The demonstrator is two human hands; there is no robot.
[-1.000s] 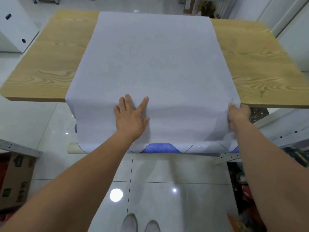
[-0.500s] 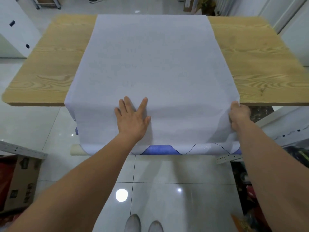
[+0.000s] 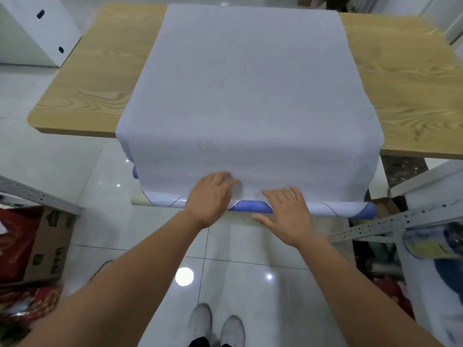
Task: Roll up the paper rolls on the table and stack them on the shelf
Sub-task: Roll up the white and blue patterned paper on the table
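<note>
1. head view: paper [image 3: 245,96] drapes off the table [image 3: 82,83] edge; its rolled end [image 3: 248,206] hangs just below the fingertips.
2. left hand [image 3: 210,196] and right hand [image 3: 288,212] rest on it, gripping nothing; right fingers spread, left ones blurred.
3. risk: uneven pushing could wind it crooked or crease it.

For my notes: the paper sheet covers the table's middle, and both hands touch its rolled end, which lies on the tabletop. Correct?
One error: the head view shows the rolled end hanging below the table's near edge, not on the tabletop. The paper sheet covers the middle; left hand and right hand touch the rolled end.
</note>
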